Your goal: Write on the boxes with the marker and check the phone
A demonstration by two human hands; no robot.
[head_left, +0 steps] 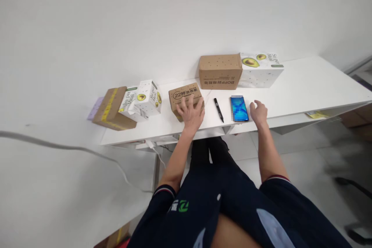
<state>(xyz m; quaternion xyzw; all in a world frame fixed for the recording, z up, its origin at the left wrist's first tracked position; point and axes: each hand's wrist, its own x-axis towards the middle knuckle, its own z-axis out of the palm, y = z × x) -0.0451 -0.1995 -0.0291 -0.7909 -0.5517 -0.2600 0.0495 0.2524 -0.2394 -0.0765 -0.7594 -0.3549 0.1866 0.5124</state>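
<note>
My left hand (192,115) lies with spread fingers on the front and top edge of a small brown cardboard box (182,91) with black printing. Just right of it a black marker (219,110) lies on the white shelf table. Beyond the marker is a smartphone (239,108) with a lit blue screen, lying face up. Close to the phone's right side is my right hand (258,113), its fingers loosely bent and apart, with nothing visible in them.
Behind stand a larger brown box (220,73) and a white avocado-print box (261,70). At the left are white avocado-print boxes (149,97) and a yellow-taped carton (112,110). The narrow white table (314,81) runs along the wall. A grey cable (72,148) hangs at left.
</note>
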